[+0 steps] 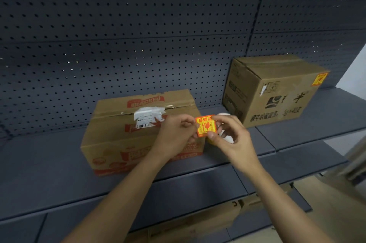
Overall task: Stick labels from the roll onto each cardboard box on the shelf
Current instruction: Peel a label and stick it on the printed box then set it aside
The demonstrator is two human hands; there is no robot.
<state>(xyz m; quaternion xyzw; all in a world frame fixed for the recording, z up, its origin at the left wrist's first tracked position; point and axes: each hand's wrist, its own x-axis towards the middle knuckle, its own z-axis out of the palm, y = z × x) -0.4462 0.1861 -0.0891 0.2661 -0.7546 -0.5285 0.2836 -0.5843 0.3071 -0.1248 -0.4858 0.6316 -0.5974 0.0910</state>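
Head view: left hand [176,133] and right hand [229,135] pinch the orange label [205,126] upright, print facing the camera.

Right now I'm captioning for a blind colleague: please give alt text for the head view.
The left hand pinches an orange label while the right hand grips the white label roll, in front of a cardboard box on a grey shelf. A second box to the right already bears a matching sticker.
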